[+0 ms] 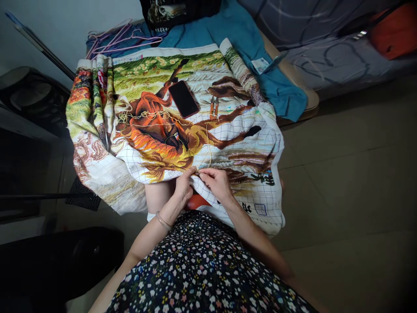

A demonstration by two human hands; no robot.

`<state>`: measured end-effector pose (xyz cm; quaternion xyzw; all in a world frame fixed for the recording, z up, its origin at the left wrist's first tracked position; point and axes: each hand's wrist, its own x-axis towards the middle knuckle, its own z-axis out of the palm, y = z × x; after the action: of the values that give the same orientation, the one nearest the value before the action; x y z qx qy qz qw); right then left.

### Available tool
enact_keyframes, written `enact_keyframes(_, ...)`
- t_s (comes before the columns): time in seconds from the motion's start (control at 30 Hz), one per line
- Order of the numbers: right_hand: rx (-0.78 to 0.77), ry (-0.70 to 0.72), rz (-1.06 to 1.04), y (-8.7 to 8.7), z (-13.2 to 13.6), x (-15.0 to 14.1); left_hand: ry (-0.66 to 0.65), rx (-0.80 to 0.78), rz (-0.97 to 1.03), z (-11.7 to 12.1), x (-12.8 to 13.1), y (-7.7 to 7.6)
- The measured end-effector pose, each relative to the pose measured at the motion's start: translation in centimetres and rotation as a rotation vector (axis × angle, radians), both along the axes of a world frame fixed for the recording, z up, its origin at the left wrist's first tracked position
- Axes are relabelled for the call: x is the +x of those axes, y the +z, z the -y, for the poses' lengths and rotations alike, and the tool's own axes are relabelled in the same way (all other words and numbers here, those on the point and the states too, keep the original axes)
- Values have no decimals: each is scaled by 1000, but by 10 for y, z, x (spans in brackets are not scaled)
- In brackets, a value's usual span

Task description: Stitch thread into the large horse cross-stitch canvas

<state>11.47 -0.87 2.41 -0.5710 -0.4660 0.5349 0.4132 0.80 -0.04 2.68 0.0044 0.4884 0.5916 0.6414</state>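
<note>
A large cross-stitch canvas (228,139) with an orange and brown horse picture lies spread over a table and hangs onto my lap. My left hand (183,188) grips the near edge of the canvas, fingers curled under and over the cloth. My right hand (217,182) rests on top beside it, fingertips pinched at the same spot where a yellow thread (208,148) runs up across the fabric. A needle cannot be made out. Loose yellow thread (143,116) lies tangled over the horse.
A black phone (183,98) and small thread snips (213,107) lie on the canvas. A blue cloth (250,48) covers the table behind, with pink hangers (120,37) at the back left. Dark furniture stands on the left, tiled floor on the right.
</note>
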Motion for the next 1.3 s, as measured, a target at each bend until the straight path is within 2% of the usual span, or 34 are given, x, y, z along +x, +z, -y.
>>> enact_keyframes(0.13, -28, 5, -20, -2, -1, -1, -32, 57, 3, 1, -2, -3)
enact_keyframes(0.47, -93, -22, -56, 1, -2, -4, -38, 46, 8, 1, -2, -5)
enact_keyframes(0.8, 92, -56, 61, -14, -1, -10, 23, -16, -84, -2, -2, -8)
enact_keyframes(1.3, 316, -81, 282, -18, 3, -13, -3, -23, -69, -6, -5, -15)
